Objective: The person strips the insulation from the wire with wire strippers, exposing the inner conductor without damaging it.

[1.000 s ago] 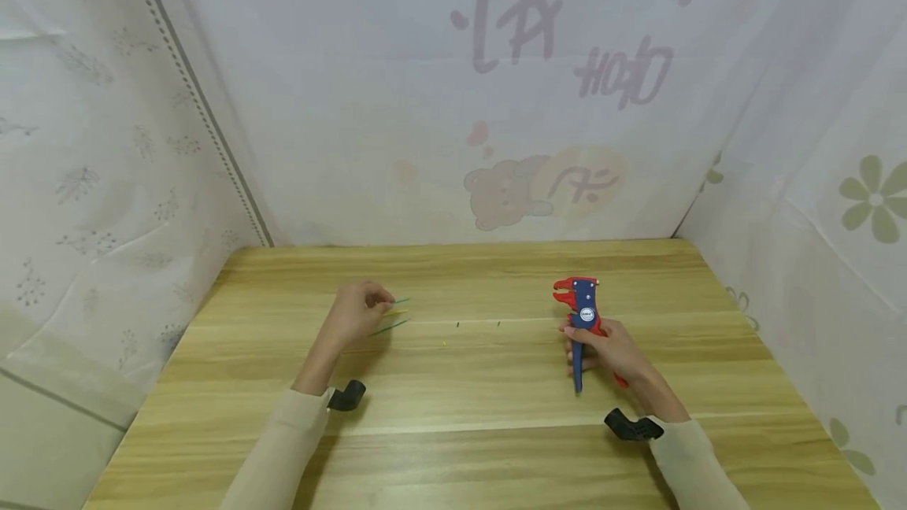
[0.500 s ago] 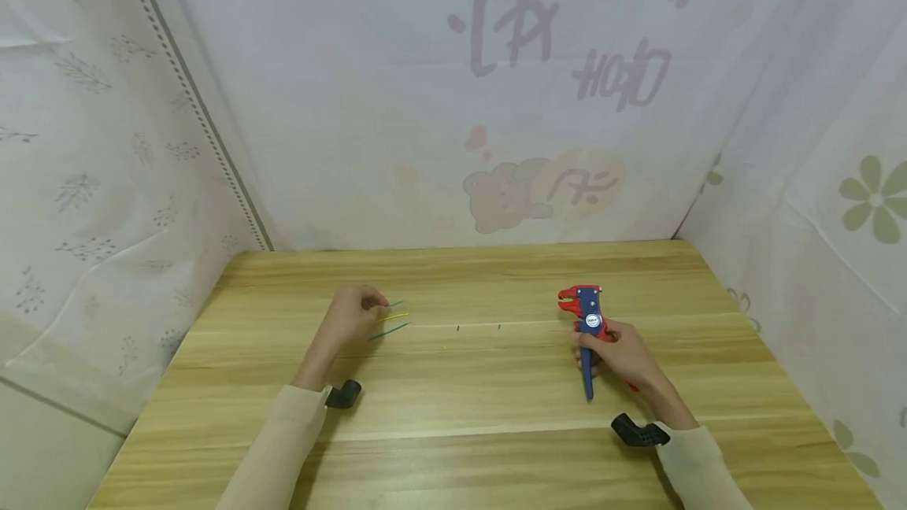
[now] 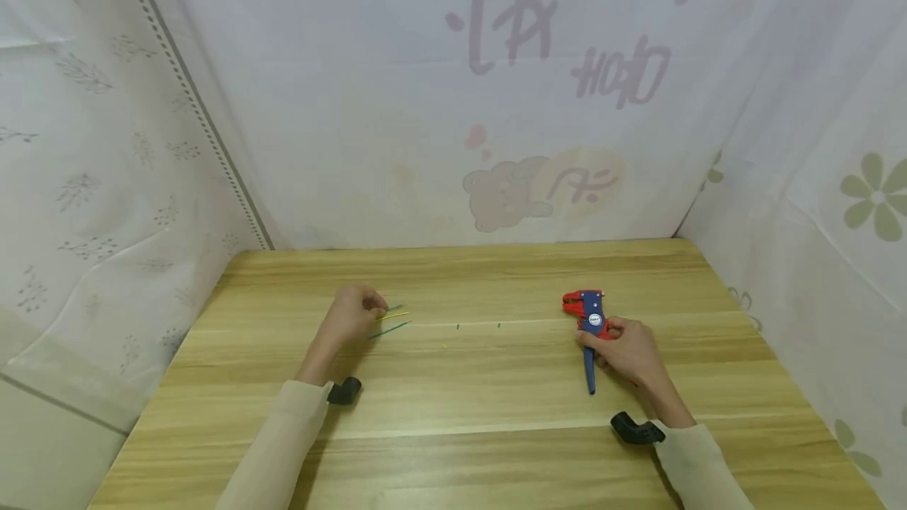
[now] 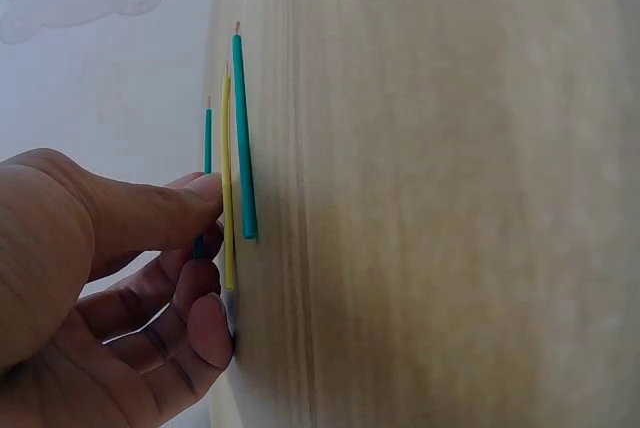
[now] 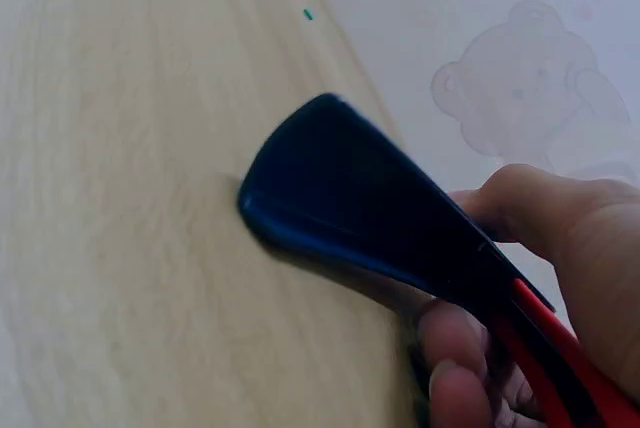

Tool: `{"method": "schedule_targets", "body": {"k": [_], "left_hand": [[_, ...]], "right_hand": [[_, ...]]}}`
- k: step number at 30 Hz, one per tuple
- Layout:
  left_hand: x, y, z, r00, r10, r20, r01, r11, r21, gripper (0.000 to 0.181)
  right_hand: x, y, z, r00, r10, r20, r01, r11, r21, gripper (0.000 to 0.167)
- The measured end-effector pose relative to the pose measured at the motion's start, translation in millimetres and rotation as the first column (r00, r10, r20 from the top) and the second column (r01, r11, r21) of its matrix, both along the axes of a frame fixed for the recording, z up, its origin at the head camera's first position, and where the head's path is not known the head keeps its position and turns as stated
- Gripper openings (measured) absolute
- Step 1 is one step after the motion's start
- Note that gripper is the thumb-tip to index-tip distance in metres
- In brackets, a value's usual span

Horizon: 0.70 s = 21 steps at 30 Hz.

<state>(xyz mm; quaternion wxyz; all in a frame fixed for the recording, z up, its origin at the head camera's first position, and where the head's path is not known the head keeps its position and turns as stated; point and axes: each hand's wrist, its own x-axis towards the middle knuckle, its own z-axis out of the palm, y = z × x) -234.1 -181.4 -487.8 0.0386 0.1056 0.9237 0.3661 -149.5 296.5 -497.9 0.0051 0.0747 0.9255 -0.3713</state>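
Note:
At the left of the table, my left hand [image 3: 352, 312] pinches a short green wire [image 4: 207, 138] between thumb and fingers. Its bared copper end points away from the hand. Close beside it lie a yellow wire [image 4: 227, 183] and a second green wire [image 4: 244, 138], each with a bare copper tip. On the right, my right hand [image 3: 629, 349] grips a wire stripper [image 3: 593, 308] with a blue body and red jaws. The tool's jaws face left and stand apart with nothing between them. In the right wrist view, its blue handle [image 5: 350, 198] hides part of the fingers.
Two tiny green insulation bits [image 3: 457, 327] and a faint yellow bit [image 3: 445, 346] lie mid-table between the hands. The wooden table [image 3: 453, 392] meets a printed cloth [image 3: 368, 140] at the back, with cloth on both sides too. A black wrist mount sits on each sleeve.
My right hand has shifted slightly right and down with the wire stripper. The green wire in my left hand has come down a little, nearer the yellow wire.

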Motion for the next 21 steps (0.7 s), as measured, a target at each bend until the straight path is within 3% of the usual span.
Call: {"method": "schedule_targets", "body": {"k": [5, 10, 21], "left_hand": [[0.9, -2.4, 2.1, 0.999, 0.01, 0.042, -0.009, 1.0, -0.017, 0.007], [2.5, -3.2, 5.7, 0.996, 0.034, 0.082, -0.032, 0.999, -0.019, 0.007], [0.5, -5.1, 3.0, 0.996, 0.037, 0.078, -0.037, 0.999, -0.006, 0.008]], "right_hand": [[1.4, -2.8, 1.7, 0.998, -0.049, -0.04, 0.054, 0.987, 0.152, 0.056], [4.8, -8.3, 3.4, 0.991, -0.11, -0.082, 0.126, 0.965, 0.229, 0.075], [6.3, -13.5, 1.4, 0.98, -0.134, -0.148, 0.165, 0.959, 0.229, 0.061]]}}
